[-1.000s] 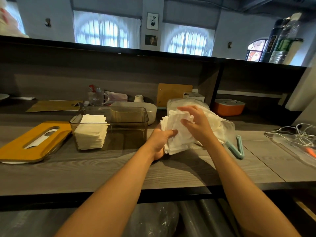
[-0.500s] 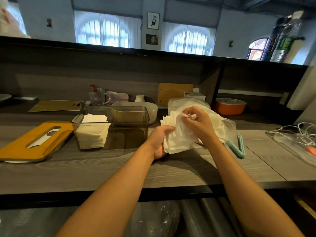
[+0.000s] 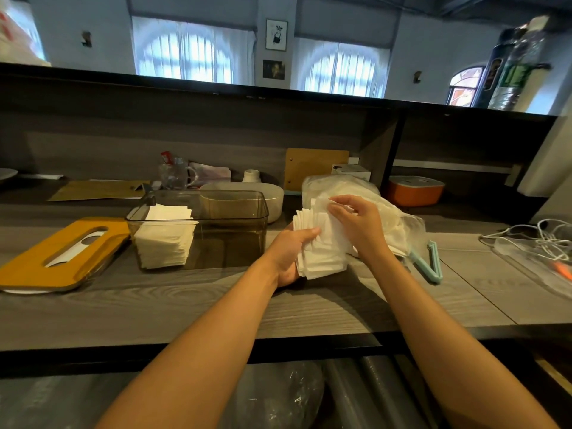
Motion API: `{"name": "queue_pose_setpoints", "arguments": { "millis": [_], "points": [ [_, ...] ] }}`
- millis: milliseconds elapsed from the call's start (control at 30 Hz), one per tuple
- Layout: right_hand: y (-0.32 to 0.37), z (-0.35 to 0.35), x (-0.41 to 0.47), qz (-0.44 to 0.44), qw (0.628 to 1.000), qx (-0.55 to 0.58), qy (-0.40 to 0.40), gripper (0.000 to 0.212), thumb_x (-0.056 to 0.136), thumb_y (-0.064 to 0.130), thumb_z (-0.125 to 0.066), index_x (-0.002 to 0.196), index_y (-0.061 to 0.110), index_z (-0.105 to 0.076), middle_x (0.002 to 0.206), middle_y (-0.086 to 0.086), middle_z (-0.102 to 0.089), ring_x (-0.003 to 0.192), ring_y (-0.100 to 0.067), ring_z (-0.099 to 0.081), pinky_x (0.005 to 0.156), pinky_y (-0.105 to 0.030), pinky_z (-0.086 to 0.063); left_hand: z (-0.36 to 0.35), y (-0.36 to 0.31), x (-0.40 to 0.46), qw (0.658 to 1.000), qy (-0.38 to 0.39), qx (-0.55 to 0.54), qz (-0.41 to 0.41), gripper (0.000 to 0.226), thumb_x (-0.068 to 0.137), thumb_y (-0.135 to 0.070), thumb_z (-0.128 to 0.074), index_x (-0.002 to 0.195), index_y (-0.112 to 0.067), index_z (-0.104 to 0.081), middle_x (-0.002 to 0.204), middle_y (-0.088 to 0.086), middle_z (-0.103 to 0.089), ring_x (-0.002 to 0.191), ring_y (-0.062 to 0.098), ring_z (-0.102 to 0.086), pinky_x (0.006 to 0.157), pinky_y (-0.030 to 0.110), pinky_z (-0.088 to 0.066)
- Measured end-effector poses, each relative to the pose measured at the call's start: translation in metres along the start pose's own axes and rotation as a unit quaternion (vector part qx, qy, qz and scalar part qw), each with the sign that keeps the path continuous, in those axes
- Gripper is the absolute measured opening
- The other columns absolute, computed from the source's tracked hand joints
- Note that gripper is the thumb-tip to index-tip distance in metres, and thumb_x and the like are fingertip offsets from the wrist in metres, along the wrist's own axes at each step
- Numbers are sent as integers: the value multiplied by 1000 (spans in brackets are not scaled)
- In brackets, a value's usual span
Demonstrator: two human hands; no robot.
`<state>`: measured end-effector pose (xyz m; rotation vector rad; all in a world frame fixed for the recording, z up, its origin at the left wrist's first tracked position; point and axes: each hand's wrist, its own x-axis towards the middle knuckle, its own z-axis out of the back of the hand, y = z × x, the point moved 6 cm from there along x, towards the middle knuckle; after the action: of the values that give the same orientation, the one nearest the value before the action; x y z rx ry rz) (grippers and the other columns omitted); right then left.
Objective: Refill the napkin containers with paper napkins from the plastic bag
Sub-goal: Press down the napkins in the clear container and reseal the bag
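Left hand [image 3: 292, 253]: curled round the left edge of a bundle of napkins [image 3: 318, 246], thumb laid across its face; bundle held upright just above the counter [image 3: 192, 308].
Right hand [image 3: 359, 226]: fingertips pinching the upper right of the same bundle, squaring or separating the sheets; which of the two cannot be told.
Plastic bag [image 3: 399, 222]: lying behind and to the right of both hands, touching the bundle's far side; more napkins visible inside.
Container [image 3: 235, 224]: clear box, lid off, to the left of the bundle and near the left hand; long axis running left to right.
Napkin stack in container [image 3: 164, 236]: filling the left end only; right half bare.
Lid [image 3: 58, 253]: yellow, slotted, flat on the counter left of the container.
Deciding relation: free space lies to the left of the bundle, so a short leftward carry; left hand nearer, judged likelier to lead.
Risk: loose sheets fanning out on release.
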<state>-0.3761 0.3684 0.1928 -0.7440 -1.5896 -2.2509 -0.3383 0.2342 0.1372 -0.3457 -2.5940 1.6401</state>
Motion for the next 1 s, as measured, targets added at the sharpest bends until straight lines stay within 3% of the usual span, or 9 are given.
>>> {"name": "queue_pose_setpoints", "arguments": {
  "millis": [100,300,367,667,767,900,1000],
  "points": [
    [-2,7,0,0,999,34,-26,18,91,17,-67,108,15,-73,101,6,-69,94,-4,-61,74,-6,-48,3,2,1,1000,-10,2,14,33,100,-14,-50,132,-8,-57,119,20,-68,100,32,-69,79,43,-58],
    [-8,12,-2,-51,992,95,-63,15,91,19,-68,105,19,-73,96,10,-68,90,-6,-60,69,-15,-48,4,3,2,1000,-18,-6,21,33,101,-15,-49,132,-8,-58,107,16,-71,92,30,-70,75,42,-58],
    [-9,12,-2,-70,987,129,-70,12,90,19,-69,101,23,-71,95,11,-68,90,-7,-60,69,-16,-47,4,2,2,1000,-15,-12,22,34,100,-15,-50,132,-8,-57,113,18,-70,96,31,-69,76,43,-58],
    [-13,7,-1,-99,983,143,-49,24,90,9,-68,113,14,-70,98,1,-71,91,-11,-66,69,-15,-52,8,-2,6,998,-38,-50,-11,27,102,-17,-46,124,-12,-61,108,15,-71,97,32,-68,84,48,-56],
    [-14,3,-1,-113,977,179,-29,21,90,6,-66,108,16,-71,95,0,-72,88,-13,-68,71,-20,-55,8,-4,6,998,-34,-47,-24,28,102,-23,-48,125,-14,-61,113,14,-70,102,33,-67,91,50,-54],
    [-17,-4,-2,-135,982,132,1,18,92,17,-66,109,19,-69,98,8,-68,90,-6,-63,69,-18,-49,7,-4,6,998,-36,-22,-41,34,100,-15,-50,133,-15,-57,120,17,-67,105,33,-66,83,47,-58],
    [-19,-2,-2,-140,981,135,-3,9,90,15,-68,96,20,-72,96,2,-71,91,-14,-66,71,-23,-52,6,-4,5,998,-34,-24,-39,35,99,-11,-48,133,-14,-56,116,17,-68,101,32,-67,80,46,-58]
  ]
}}
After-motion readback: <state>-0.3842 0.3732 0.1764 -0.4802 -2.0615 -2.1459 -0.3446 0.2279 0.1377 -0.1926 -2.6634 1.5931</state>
